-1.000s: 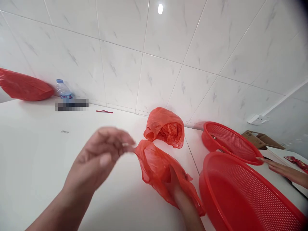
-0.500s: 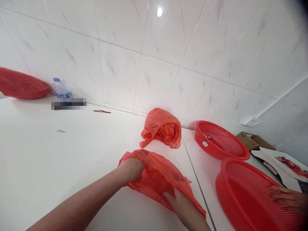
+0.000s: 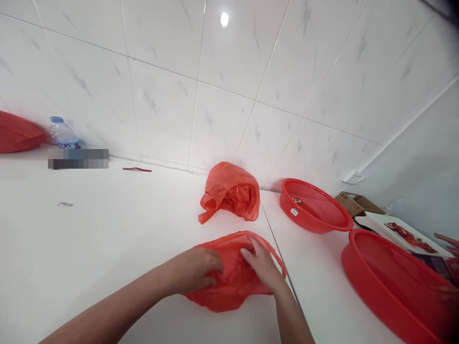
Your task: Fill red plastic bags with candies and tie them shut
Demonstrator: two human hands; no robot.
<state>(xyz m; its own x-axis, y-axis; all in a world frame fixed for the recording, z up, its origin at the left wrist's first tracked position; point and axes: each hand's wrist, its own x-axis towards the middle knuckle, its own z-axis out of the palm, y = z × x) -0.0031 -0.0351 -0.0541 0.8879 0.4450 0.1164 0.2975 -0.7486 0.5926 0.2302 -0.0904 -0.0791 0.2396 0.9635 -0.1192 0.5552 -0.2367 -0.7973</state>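
Observation:
A thin red plastic bag (image 3: 229,298) lies on the white table before me, its mouth spread wide. My left hand (image 3: 195,271) is at the bag's left side, fingers loosely curled and apart from the thumb, with nothing visible between them. Inside the opening on the right, my right hand (image 3: 263,265) has its fingers spread against the plastic, under the bag's handle loop. Behind this bag, near the wall, stands a bunched red plastic bag (image 3: 233,184) with more crumpled red plastic inside.
Two red plastic baskets (image 3: 304,217) (image 3: 373,286) stand at the right, the nearer one by another person's hand (image 3: 450,291). Beyond them are a cardboard box (image 3: 353,203) and a white flat box (image 3: 387,224). A water bottle (image 3: 64,134) and a red strip (image 3: 137,169) lie along the tiled wall (image 3: 161,91).
Both hands have shifted inside the bag's mouth; the left has come out of the plastic and the right has moved up. The bag lies flatter and wider. The nearer basket has moved rightward.

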